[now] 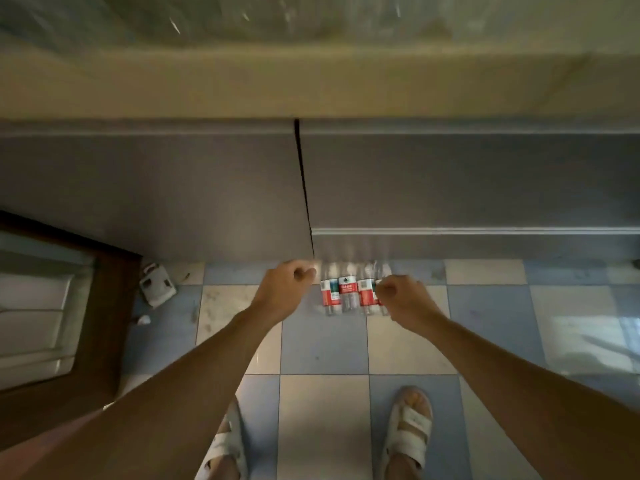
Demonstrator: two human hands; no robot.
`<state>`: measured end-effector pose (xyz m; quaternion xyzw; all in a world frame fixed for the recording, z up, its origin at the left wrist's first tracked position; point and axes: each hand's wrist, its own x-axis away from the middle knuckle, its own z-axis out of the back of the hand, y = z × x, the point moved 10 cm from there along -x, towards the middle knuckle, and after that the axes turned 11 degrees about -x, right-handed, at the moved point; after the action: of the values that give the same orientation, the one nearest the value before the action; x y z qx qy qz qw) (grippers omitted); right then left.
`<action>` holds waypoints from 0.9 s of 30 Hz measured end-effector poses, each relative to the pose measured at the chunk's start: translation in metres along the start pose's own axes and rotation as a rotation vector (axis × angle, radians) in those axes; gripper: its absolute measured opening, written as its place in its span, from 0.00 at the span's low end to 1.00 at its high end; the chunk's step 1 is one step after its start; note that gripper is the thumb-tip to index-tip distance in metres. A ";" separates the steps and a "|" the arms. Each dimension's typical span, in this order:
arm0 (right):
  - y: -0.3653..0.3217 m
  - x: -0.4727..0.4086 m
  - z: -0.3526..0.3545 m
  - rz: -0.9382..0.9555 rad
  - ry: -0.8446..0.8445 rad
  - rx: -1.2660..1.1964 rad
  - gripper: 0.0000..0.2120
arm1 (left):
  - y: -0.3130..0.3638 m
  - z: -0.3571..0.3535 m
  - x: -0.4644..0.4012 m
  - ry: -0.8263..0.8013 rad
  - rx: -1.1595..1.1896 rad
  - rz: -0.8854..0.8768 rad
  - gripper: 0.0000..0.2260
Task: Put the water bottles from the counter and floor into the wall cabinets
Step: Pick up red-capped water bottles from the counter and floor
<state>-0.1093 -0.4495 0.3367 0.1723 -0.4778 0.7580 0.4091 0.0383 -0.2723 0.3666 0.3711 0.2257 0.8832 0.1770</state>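
Your left hand and right hand hang over the floor with fingers curled in, holding nothing. Between them a row of water bottles with red labels stands on the tiles against the foot of the grey cabinets, below the surface edge.

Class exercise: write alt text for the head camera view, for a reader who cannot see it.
Seen from above, a person's left hand and right hand, fingers curled, reach down on either side of a row of water bottles standing on a checkered tile floor against grey base cabinets. Sandalled feet show below.
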 end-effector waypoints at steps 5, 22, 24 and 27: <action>0.078 -0.056 -0.053 0.001 -0.001 0.058 0.17 | -0.057 -0.085 -0.057 -0.012 -0.118 0.075 0.12; 0.223 -0.227 -0.190 0.118 0.057 -0.105 0.18 | -0.199 -0.307 -0.218 0.038 -0.021 0.176 0.32; 0.231 -0.241 -0.203 0.135 0.074 -0.111 0.23 | -0.212 -0.321 -0.231 0.044 0.034 0.201 0.36; 0.236 -0.252 -0.222 0.152 0.098 -0.101 0.27 | -0.223 -0.336 -0.242 0.012 0.122 0.217 0.41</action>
<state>-0.1132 -0.4213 -0.0731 0.0774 -0.5066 0.7692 0.3816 -0.0160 -0.2923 -0.1002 0.3982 0.2384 0.8840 0.0563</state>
